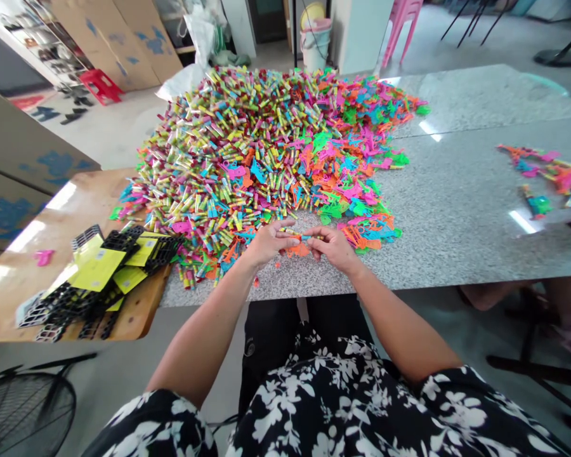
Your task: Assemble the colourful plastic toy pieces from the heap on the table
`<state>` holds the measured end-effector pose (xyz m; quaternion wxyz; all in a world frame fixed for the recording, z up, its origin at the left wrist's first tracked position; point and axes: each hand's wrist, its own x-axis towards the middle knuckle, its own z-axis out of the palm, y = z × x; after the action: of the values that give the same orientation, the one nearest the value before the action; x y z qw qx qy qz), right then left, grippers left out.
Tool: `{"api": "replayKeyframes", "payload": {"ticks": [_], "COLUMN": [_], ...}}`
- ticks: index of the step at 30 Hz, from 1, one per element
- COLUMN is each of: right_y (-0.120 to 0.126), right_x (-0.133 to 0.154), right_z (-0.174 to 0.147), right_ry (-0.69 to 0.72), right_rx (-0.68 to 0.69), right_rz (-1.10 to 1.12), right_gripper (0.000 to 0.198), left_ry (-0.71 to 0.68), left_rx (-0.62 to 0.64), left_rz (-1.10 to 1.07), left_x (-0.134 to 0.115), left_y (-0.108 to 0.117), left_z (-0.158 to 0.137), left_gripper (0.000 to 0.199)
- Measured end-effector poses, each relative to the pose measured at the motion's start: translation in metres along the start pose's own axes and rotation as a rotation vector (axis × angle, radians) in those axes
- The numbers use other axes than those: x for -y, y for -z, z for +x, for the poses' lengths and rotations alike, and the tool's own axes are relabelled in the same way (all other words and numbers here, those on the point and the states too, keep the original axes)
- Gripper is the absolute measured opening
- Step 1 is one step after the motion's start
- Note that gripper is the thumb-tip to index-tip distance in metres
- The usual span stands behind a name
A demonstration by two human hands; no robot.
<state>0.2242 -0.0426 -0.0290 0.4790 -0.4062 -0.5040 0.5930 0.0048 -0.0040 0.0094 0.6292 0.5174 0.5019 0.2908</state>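
Note:
My left hand (269, 244) and my right hand (332, 246) meet just above the stone table's front part, fingertips pinched. Between them is a small tube-like plastic piece (303, 237), showing orange toward the left and blue toward the right. Fingers cover both its ends, so I cannot tell whether it is one part or two. Below the hands lies a flat orange plastic toy gun (299, 249). Right ahead rises a large heap of small tubes with yellow and pink wrapping (219, 152). Toy guns in pink, green, orange and blue (345, 184) are mixed in along its right side.
Black plastic racks (90, 304) with yellow cards (96, 270) lie on a wooden table (145, 317) at left. More coloured toys (568, 178) sit on the stone table (452, 235) at right, near another person's legs (499, 295). A fan (23, 406) stands lower left.

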Motion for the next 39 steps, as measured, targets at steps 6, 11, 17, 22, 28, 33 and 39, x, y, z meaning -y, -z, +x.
{"api": "replayKeyframes", "payload": {"ticks": [6,11,17,22,28,33,39], "right_y": [0.041,0.096,0.04,-0.035,-0.046,-0.05,-0.076], "right_x": [0.018,0.04,0.011,-0.017,-0.015,-0.012,0.003], "right_z": [-0.006,0.022,0.045,0.051,0.061,0.048,0.03], "right_ry": [-0.146,0.154,0.09,-0.003,-0.064,-0.033,-0.018], "right_rx": [0.062,-0.583,-0.358,-0.044,-0.04,-0.097,0.036], "right_rz": [-0.211,0.059,-0.494,-1.181,-1.238,-0.814,-0.11], "right_gripper": [0.028,0.035,0.022,0.025,0.019,0.014,0.028], "left_ry": [-0.068,-0.299,0.196,0.077,0.081,-0.104,-0.197], "left_rx": [-0.08,-0.278,-0.607,-0.47,-0.417,-0.526,-0.408], "left_rz": [0.23,0.82,1.242,1.335,1.315,1.243,0.789], "left_x": [0.011,0.016,0.027,0.036,0.03,0.022,-0.003], "left_y": [-0.03,0.018,0.09,0.083,0.088,0.09,0.058], "left_z": [-0.005,-0.057,-0.111,-0.096,-0.073,-0.066,-0.058], "left_gripper": [0.071,0.033,0.039,0.051,0.054,0.036,0.025]}}
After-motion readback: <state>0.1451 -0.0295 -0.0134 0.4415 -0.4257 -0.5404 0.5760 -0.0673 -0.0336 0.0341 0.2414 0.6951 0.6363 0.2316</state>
